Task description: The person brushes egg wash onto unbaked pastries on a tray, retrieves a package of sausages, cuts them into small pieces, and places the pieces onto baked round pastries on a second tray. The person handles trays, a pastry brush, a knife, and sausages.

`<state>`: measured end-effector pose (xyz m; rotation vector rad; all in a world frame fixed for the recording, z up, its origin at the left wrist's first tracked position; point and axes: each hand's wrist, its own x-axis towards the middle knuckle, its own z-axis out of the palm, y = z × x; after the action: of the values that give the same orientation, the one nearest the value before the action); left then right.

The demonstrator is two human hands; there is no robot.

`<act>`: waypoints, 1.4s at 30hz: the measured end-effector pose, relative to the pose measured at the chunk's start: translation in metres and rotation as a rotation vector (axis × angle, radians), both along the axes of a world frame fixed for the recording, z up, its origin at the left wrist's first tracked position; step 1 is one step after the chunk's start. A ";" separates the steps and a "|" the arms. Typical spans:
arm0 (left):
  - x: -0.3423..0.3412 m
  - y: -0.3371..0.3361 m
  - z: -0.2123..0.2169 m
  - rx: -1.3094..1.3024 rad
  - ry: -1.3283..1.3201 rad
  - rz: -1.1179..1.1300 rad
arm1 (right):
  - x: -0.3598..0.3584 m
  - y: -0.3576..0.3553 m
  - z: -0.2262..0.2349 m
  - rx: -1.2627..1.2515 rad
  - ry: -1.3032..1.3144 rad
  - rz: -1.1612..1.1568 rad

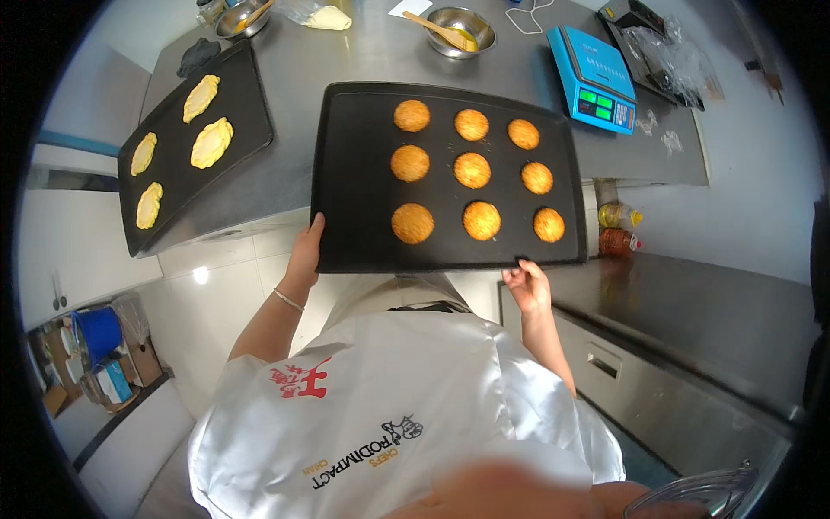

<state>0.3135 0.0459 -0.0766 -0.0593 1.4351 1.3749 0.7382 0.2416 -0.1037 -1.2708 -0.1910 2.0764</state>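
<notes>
Tray (354, 173) of nine round golden cookies (472, 170) is mid-frame in the head view, jutting past the table's near edge. The left hand (306, 249) grasps its lower left corner; the right hand's (528, 285) fingers grip its lower edge toward the right. Upper right stands a blue scale (596, 73).

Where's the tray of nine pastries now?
In the head view, the tray is central, held by the left hand and right hand, the blue scale beyond its far right corner.
</notes>
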 end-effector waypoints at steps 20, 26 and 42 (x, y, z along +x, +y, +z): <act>0.081 0.001 -0.055 0.214 -0.403 0.164 | -0.088 0.036 -0.091 0.331 -0.463 1.004; 0.144 -0.049 -0.120 -0.137 -0.433 0.115 | -0.136 0.103 -0.252 1.054 -0.775 0.634; 0.202 0.041 -0.266 -0.261 -0.001 -0.739 | 0.172 -0.004 -0.165 0.425 -1.595 0.387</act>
<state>0.5157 0.0865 -0.3422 0.2776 1.4237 0.5821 0.9098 0.2372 -0.2688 -2.3532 -1.5224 0.6646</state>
